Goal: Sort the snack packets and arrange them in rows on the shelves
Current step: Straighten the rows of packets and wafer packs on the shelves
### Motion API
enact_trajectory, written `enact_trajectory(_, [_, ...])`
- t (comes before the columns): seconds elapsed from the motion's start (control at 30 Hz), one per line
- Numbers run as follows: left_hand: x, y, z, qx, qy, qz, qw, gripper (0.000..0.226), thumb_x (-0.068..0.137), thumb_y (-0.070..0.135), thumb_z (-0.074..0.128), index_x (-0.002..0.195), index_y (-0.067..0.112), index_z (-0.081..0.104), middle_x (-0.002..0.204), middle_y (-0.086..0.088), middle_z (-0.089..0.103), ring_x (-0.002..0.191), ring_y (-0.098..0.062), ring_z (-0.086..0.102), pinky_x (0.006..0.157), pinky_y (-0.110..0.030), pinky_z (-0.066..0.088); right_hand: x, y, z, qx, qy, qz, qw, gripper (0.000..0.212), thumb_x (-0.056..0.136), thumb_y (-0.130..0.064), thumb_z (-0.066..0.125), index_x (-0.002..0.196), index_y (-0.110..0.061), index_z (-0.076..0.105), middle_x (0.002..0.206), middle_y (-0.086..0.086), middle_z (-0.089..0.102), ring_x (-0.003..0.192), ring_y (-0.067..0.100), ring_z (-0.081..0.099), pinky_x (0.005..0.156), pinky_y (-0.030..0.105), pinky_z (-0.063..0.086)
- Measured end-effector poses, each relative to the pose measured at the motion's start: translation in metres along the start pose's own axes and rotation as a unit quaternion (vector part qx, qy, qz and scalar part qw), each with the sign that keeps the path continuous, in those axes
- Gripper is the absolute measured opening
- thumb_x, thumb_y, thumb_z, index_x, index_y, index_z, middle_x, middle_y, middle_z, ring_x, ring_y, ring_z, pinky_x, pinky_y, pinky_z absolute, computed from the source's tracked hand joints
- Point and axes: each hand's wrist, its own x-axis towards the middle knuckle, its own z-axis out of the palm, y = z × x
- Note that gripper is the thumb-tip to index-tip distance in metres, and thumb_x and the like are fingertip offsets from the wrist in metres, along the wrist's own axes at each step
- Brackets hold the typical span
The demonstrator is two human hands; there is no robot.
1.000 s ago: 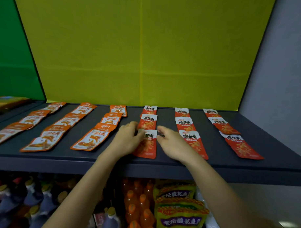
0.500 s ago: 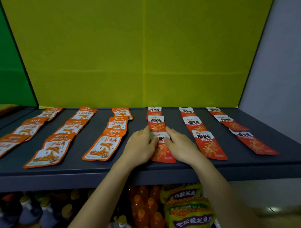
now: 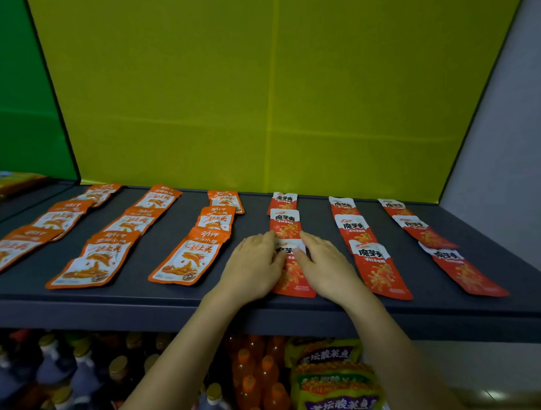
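Observation:
Snack packets lie in rows running front to back on a dark grey shelf [image 3: 167, 305]. Three rows of orange packets fill the left half, the nearest one ending at an orange packet [image 3: 187, 257]. Three rows of red packets fill the right half. My left hand [image 3: 254, 268] and my right hand [image 3: 325, 268] press on the two sides of the front red packet [image 3: 291, 280] in the leftmost red row, with fingertips meeting over its white top. That packet sits just below another red packet [image 3: 285, 223] and slightly overlaps it.
A yellow-green panel [image 3: 267, 97] backs the shelf, and a grey wall [image 3: 516, 152] closes the right side. Below the shelf stand dark bottles [image 3: 58, 372], orange bottles [image 3: 257, 379] and yellow snack bags [image 3: 336, 397]. More red packets [image 3: 380, 270] lie close to my right hand.
Both hands stay on the front red packet and have shifted only slightly. My view has swung a little, so the rows sit further right in the frame.

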Motion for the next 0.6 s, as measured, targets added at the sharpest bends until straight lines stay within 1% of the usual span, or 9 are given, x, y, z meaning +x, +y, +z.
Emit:
enact_trajectory(0.07, [-0.003,0.002,-0.006,-0.036,0.017,-0.001,0.999,0.035,0.097,0.029,0.040,0.125,0.008,0.048,0.130,-0.009,0.054,0.124,-0.024,0.045,0.100,-0.034,0.036,0.001,-0.001,-0.003,0.015,0.001,0.000,1.000,0.041,0.101,-0.028,0.032,0.135,-0.006,0.040,0.142,0.007,0.042,0.131,0.022,0.036,0.102,0.031,0.031])
enact_trajectory(0.2, [-0.010,-0.002,-0.038,-0.063,0.090,0.004,0.994,0.036,0.097,0.024,0.042,0.129,0.010,0.050,0.133,-0.007,0.054,0.124,-0.021,0.046,0.096,-0.026,0.033,0.006,-0.013,-0.011,0.052,0.027,-0.022,0.998,0.042,0.100,-0.026,0.035,0.138,-0.008,0.039,0.145,0.007,0.040,0.133,0.022,0.035,0.104,0.030,0.029])
enact_trajectory(0.3, [-0.005,-0.026,-0.065,-0.076,0.129,-0.026,0.988,0.030,0.096,0.021,0.045,0.121,0.010,0.056,0.124,-0.009,0.060,0.118,-0.025,0.052,0.095,-0.032,0.039,0.017,-0.034,-0.010,0.061,0.024,-0.036,0.997,0.047,0.100,-0.025,0.036,0.145,-0.012,0.032,0.151,0.004,0.034,0.139,0.020,0.031,0.109,0.029,0.026])
enact_trajectory(0.43, [0.013,-0.062,-0.083,-0.075,0.086,-0.093,0.989,0.032,0.095,0.018,0.044,0.121,0.001,0.052,0.128,-0.018,0.057,0.120,-0.032,0.050,0.098,-0.038,0.039,0.039,-0.072,0.004,0.075,-0.012,-0.015,0.997,0.044,0.099,-0.021,0.038,0.140,-0.006,0.037,0.146,0.010,0.041,0.136,0.024,0.036,0.106,0.030,0.029])
enact_trajectory(0.47, [0.016,-0.068,-0.084,-0.068,0.069,-0.104,0.990,0.033,0.095,0.017,0.043,0.121,-0.001,0.051,0.129,-0.020,0.055,0.121,-0.033,0.050,0.098,-0.038,0.039,0.046,-0.081,0.009,0.077,-0.019,-0.003,0.997,0.038,0.099,-0.020,0.039,0.133,-0.005,0.044,0.140,0.012,0.047,0.133,0.027,0.040,0.100,0.030,0.033])
enact_trajectory(0.5, [0.019,-0.074,-0.084,-0.062,0.051,-0.115,0.990,0.033,0.095,0.017,0.042,0.120,-0.003,0.049,0.129,-0.023,0.054,0.121,-0.035,0.049,0.098,-0.039,0.038,0.052,-0.089,0.013,0.071,-0.023,0.010,0.997,0.027,0.098,-0.019,0.039,0.120,-0.007,0.050,0.129,0.014,0.053,0.128,0.029,0.044,0.090,0.030,0.036])
enact_trajectory(0.53, [0.022,-0.079,-0.083,-0.060,0.032,-0.128,0.989,0.033,0.095,0.017,0.041,0.119,-0.004,0.047,0.129,-0.025,0.052,0.121,-0.037,0.048,0.097,-0.039,0.038,0.059,-0.097,0.017,0.060,-0.026,0.025,0.998,0.017,0.098,-0.018,0.039,0.107,-0.010,0.050,0.121,0.015,0.056,0.123,0.032,0.047,0.080,0.028,0.034])
enact_trajectory(0.57, [0.024,-0.082,-0.081,-0.061,0.015,-0.141,0.988,0.033,0.095,0.017,0.040,0.119,-0.005,0.045,0.130,-0.026,0.051,0.121,-0.038,0.047,0.096,-0.039,0.037,0.066,-0.105,0.023,0.053,-0.026,0.039,0.998,0.012,0.097,-0.018,0.039,0.101,-0.010,0.048,0.122,0.018,0.056,0.121,0.033,0.048,0.076,0.028,0.032])
enact_trajectory(0.6, [0.026,-0.085,-0.080,-0.063,0.001,-0.150,0.987,0.034,0.095,0.017,0.039,0.120,-0.006,0.043,0.131,-0.027,0.050,0.122,-0.038,0.046,0.096,-0.038,0.036,0.073,-0.111,0.028,0.050,-0.023,0.051,0.997,0.016,0.096,-0.017,0.039,0.104,-0.006,0.048,0.128,0.020,0.053,0.121,0.034,0.048,0.078,0.030,0.034])
